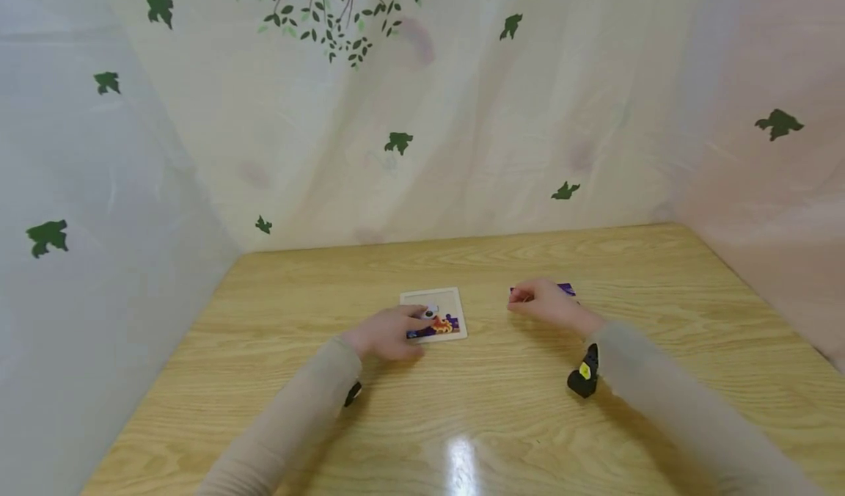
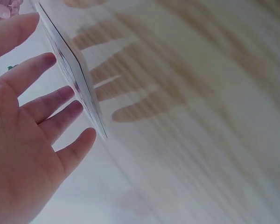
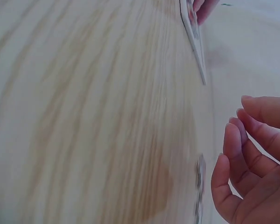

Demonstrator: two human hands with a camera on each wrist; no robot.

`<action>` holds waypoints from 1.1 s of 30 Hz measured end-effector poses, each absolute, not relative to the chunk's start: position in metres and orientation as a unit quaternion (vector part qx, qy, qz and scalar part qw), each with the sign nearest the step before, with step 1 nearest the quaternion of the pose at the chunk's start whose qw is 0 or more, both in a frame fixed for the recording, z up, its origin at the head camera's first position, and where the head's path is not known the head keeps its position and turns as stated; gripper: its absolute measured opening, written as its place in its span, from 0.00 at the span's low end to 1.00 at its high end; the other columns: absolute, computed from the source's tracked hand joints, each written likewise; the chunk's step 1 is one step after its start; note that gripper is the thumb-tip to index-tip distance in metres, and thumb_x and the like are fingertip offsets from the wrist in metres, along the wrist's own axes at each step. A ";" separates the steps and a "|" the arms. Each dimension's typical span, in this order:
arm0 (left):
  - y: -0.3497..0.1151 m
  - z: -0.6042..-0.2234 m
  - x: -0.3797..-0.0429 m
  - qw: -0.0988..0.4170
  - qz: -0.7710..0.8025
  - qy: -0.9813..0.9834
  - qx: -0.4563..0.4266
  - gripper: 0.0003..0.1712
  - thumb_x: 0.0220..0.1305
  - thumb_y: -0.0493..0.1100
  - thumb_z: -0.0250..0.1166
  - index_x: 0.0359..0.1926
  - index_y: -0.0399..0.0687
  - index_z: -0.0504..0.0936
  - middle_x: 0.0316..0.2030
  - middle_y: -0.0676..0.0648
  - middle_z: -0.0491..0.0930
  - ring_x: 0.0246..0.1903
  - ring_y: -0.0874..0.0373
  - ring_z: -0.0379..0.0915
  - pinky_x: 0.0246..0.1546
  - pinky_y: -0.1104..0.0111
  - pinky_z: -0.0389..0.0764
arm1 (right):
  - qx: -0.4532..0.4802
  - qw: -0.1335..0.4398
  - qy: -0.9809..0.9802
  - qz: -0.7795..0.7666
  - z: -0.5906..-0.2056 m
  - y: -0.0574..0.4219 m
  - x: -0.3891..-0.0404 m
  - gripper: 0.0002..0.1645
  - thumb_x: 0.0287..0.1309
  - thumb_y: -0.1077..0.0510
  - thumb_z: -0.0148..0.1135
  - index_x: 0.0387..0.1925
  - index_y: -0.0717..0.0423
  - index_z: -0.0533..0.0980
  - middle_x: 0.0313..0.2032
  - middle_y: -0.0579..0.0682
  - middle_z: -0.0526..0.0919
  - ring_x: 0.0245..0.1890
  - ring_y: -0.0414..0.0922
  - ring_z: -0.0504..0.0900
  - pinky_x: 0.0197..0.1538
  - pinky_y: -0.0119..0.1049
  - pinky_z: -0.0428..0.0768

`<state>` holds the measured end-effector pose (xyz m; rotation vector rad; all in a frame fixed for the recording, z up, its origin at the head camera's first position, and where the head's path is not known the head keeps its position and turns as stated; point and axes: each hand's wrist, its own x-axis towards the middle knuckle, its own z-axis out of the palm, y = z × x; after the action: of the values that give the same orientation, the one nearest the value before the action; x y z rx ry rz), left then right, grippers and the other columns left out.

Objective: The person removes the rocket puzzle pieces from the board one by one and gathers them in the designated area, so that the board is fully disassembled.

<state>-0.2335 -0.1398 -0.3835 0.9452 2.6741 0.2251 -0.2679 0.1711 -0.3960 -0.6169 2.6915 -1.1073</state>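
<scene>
My left hand (image 1: pixel 389 334) lies over a small jigsaw puzzle tray (image 1: pixel 463 321) with a pale border, its fingers spread and fairly straight. Part of a purple picture with orange flames shows in the tray. In the left wrist view the fingers reach to the tray's edge (image 2: pixel 79 70); whether they press on it I cannot tell. To the right, my right hand (image 1: pixel 548 305) hovers by purple puzzle pieces (image 1: pixel 566 289), partly hiding them. Its fingers are loosely bent, and the right wrist view shows nothing between the fingertips. Thin pieces (image 3: pixel 199 186) lie on the table beside it.
Both things lie on a wood-grain table (image 1: pixel 475 393). Behind it hangs a pale curtain (image 1: pixel 462 188) with green leaf prints, and more pale sheeting encloses the left and right sides. A black wrist device (image 1: pixel 584 375) sits under the right sleeve.
</scene>
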 end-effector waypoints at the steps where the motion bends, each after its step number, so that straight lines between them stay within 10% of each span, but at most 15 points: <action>1: -0.141 -0.383 -0.233 0.145 0.077 0.929 0.331 0.32 0.63 0.48 0.60 0.67 0.47 0.67 0.69 0.37 0.59 0.66 0.41 0.59 0.65 0.54 0.64 | -0.209 0.084 0.900 -0.372 -0.396 0.167 -0.269 0.06 0.61 0.60 0.59 0.31 0.58 0.78 0.30 0.49 0.80 0.29 0.42 0.71 0.34 0.34 0.70; 33: -0.154 -0.384 -0.228 0.171 0.064 0.943 0.278 0.32 0.64 0.51 0.61 0.68 0.55 0.65 0.71 0.39 0.54 0.68 0.41 0.54 0.67 0.51 0.59 | -0.282 0.079 0.904 -0.312 -0.393 0.062 -0.287 0.19 0.55 0.58 0.66 0.49 0.60 0.77 0.49 0.56 0.80 0.50 0.53 0.76 0.53 0.47 0.75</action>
<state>-0.2281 -0.1539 -0.3835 0.7903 2.6775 0.1806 -0.2869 0.0615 -0.3926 -0.8433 2.7058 -0.9334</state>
